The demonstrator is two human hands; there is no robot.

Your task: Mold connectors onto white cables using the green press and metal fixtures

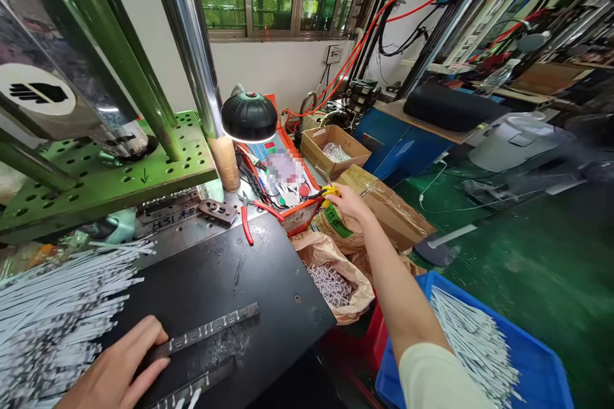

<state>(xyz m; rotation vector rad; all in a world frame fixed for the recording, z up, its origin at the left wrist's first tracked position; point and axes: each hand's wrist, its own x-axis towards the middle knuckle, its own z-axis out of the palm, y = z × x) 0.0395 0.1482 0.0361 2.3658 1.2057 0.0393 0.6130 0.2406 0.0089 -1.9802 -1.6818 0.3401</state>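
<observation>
My left hand (119, 361) pinches the near end of a dark slotted metal bar (215, 327) that lies on the black tabletop (283, 281). Closer to me is a second slotted bar (196, 386), with short white pieces at its near end. My right hand (349, 203) reaches far forward, fingers closed around yellow-handled pliers (330, 193) whose dark end points left over the edge of a red box (300, 220). Small tools and parts fill that box, partly blurred out. Red-handled cutters (249, 217) lie open on the table's far edge.
White strips (62, 307) are heaped at left, beneath a green press plate (119, 179). A black lamp (249, 116) stands behind the table. A paper sack of scraps (336, 284) and a blue crate (542, 358) of white strips sit to the right, near cardboard boxes (388, 204).
</observation>
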